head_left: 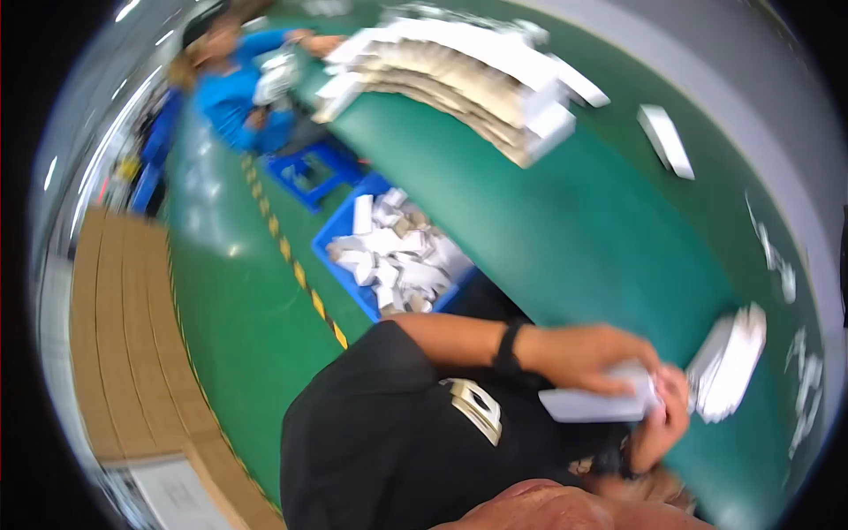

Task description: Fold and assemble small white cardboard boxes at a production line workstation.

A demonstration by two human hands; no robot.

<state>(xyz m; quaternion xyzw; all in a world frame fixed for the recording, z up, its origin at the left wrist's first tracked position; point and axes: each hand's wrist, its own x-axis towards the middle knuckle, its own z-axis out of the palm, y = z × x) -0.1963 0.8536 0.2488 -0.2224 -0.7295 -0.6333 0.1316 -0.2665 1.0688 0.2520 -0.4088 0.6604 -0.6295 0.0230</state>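
In front of my body, both hands are closed on one white paper box (596, 405), which looks long and narrow and is blurred by motion. My left hand (592, 353), with a black band at its wrist, grips it from above. My right hand (670, 411) pinches its right end, and the fingertips of the two hands nearly meet there. Just right of my right hand, a bundle of white flat paper pieces (729, 362) lies on the green table (609, 230). The far ends of the fingers are smeared.
A blue bin (329, 238) full of small white boxes (397, 256) stands left of the table. Long stacked rows of white boxes (450, 75) cover its far end. One white box (667, 141) lies alone. A co-worker (225, 97) in blue reaches toward the rows. Brown cardboard (132, 336) stands at left.
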